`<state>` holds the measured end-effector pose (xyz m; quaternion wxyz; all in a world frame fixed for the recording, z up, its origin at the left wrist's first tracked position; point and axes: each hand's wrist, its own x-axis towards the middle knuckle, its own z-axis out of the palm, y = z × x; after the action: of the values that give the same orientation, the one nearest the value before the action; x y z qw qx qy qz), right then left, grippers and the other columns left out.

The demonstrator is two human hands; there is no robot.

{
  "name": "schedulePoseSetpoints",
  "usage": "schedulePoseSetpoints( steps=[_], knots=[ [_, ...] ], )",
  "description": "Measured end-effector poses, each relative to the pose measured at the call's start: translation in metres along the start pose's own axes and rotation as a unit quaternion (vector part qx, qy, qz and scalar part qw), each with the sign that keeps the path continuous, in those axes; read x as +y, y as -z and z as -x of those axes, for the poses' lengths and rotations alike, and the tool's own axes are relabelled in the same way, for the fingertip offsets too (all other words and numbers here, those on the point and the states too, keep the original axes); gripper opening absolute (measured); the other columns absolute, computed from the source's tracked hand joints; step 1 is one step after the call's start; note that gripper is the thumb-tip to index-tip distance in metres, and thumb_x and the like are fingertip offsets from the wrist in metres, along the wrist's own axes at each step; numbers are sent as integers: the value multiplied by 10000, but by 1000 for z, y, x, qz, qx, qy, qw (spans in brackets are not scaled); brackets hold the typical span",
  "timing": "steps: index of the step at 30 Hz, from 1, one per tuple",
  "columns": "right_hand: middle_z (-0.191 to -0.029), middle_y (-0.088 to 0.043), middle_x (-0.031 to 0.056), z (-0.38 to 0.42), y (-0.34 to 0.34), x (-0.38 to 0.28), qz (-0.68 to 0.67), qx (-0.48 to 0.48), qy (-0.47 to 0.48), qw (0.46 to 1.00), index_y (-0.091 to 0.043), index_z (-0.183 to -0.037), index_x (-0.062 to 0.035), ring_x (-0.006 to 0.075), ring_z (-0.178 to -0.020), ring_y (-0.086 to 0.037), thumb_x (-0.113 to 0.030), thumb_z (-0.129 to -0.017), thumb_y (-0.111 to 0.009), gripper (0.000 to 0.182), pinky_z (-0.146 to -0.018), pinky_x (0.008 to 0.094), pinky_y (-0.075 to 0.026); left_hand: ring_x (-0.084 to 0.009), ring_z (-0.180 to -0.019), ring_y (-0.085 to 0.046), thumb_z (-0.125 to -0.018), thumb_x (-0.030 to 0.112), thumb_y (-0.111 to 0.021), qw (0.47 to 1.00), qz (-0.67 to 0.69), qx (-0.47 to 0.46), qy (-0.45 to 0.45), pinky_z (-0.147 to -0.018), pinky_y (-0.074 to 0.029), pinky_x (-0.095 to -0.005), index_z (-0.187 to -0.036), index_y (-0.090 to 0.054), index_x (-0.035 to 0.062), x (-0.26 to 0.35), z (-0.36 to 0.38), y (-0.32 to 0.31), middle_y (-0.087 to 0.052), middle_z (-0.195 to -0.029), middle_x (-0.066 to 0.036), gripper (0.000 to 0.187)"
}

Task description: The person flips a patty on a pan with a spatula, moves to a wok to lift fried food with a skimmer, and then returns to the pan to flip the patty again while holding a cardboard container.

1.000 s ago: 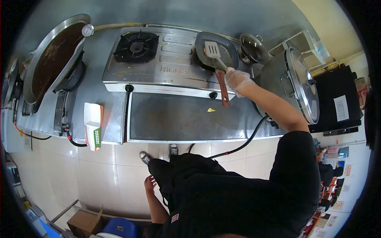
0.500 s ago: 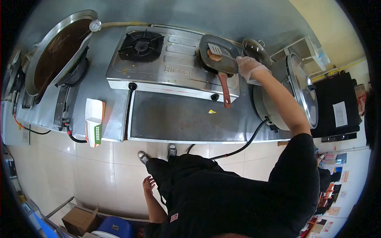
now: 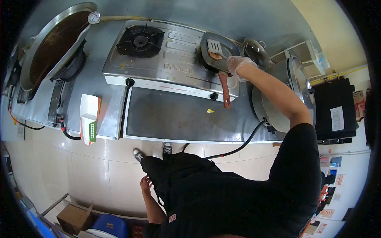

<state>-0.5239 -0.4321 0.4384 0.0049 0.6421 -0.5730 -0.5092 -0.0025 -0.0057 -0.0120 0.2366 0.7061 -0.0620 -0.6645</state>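
My right hand (image 3: 239,66), in a clear plastic glove, is closed around the handle of a slotted spatula (image 3: 214,47). The spatula's blade lies over a browned patty (image 3: 215,56) and covers part of it. Both are inside a square grey frying pan (image 3: 229,43), which sits on the right burner of a gas stove (image 3: 182,59) with its brown handle (image 3: 225,89) pointing toward me. My bare left hand (image 3: 146,183) hangs low beside my leg, fingers loosely apart and holding nothing.
A black burner grate (image 3: 141,41) is on the stove's left. Farther left stands a large pan of dark liquid (image 3: 51,51) with a dial thermometer (image 3: 94,17). A paper box (image 3: 89,106) overlaps the counter's front edge. Lidded pots (image 3: 257,53) stand at right; a yellow scrap (image 3: 210,111) lies in front.
My right hand has moved a little left and turned, and the spatula blade has shifted up and toward the patty's top. My left hand stays low. The whole view has shifted slightly.
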Motion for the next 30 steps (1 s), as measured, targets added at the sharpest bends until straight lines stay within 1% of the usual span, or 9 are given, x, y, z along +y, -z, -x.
schedulePoseSetpoints(
  steps=[5, 12, 15, 18, 19, 23, 26, 28, 30],
  knots=[
    [-1057, -688, 173, -43, -22, 21, 26, 12, 59, 998, -616, -1102, 64, 290, -973, -684, -98, -786, -662, 358, -737, 351, -564, -169, -861, -623, -977, 263, -392, 1000, -6, 5, 4, -708, -488, -336, -1198, -571, 102, 7, 1, -2, -650, -980, -59, 326],
    [-1051, -674, 204, -19, -39, 24, -112, 119, -18, 986, -613, -1054, 30, 319, -951, -679, -101, -821, -578, 270, -769, 372, -555, -180, -835, -625, -982, 258, -378, 999, 24, -13, -20, -663, -495, -308, -1192, -573, 94, 0, -12, -2, -652, -991, -81, 330],
    [-1014, -675, 223, 17, -28, 28, -113, 189, -36, 975, -550, -1089, 37, 332, -951, -678, -101, -864, -511, 266, -771, 388, -550, -186, -849, -623, -991, 268, -367, 1000, 21, -18, -13, -721, -491, -352, -1205, -561, 98, 4, -15, -2, -659, -1013, -75, 336],
    [-980, -681, 232, 11, -49, 5, -27, 138, -31, 990, -534, -1081, 52, 340, -933, -683, -114, -897, -477, 254, -765, 397, -550, -201, -943, -604, -978, 307, -391, 1000, 1, -22, -7, -786, -480, -384, -1248, -541, 103, 7, -4, 3, -648, -1068, -80, 370],
    [-963, -683, 242, 19, -47, -12, -137, 153, -97, 974, -520, -1085, 61, 341, -912, -688, -111, -907, -464, 253, -753, 397, -552, -198, -915, -610, -985, 299, -388, 1000, 1, -17, -5, -768, -479, -382, -1233, -546, 100, 5, -8, 4, -654, -1049, -78, 355],
    [-1098, -660, 227, -14, -82, -4, -184, 126, -84, 971, -492, -1199, 54, 320, -1036, -658, -109, -846, -597, 403, -805, 394, -542, -197, -870, -612, -984, 295, -388, 1000, -2, -21, 2, -744, -477, -383, -1223, -547, 97, 1, -14, 5, -661, -1029, -77, 349],
    [-978, -686, 175, -2, -86, 68, 17, 189, 2, 982, -574, -1019, 6, 308, -956, -672, -143, -889, -503, 210, -791, 385, -536, -193, -861, -612, -985, 295, -392, 999, -9, -30, 2, -741, -478, -378, -1230, -545, 99, 5, -16, 9, -660, -1032, -74, 348],
    [-986, -688, 133, 41, -56, 93, -9, 221, -63, 973, -642, -985, -77, 276, -958, -669, -205, -835, -610, 199, -798, 386, -524, -192, -865, -615, -986, 298, -395, 999, -20, -35, -3, -743, -478, -378, -1230, -545, 100, 9, -16, 8, -661, -1036, -72, 349],
    [-1013, -689, 105, 78, -28, 101, -38, 138, -97, 985, -668, -1009, -133, 261, -972, -666, -195, -832, -611, 196, -801, 388, -523, -185, -870, -606, -986, 313, -405, 1000, -18, -23, -9, -753, -470, -375, -1244, -536, 114, 14, -10, 7, -654, -1039, -63, 351]
  ],
)
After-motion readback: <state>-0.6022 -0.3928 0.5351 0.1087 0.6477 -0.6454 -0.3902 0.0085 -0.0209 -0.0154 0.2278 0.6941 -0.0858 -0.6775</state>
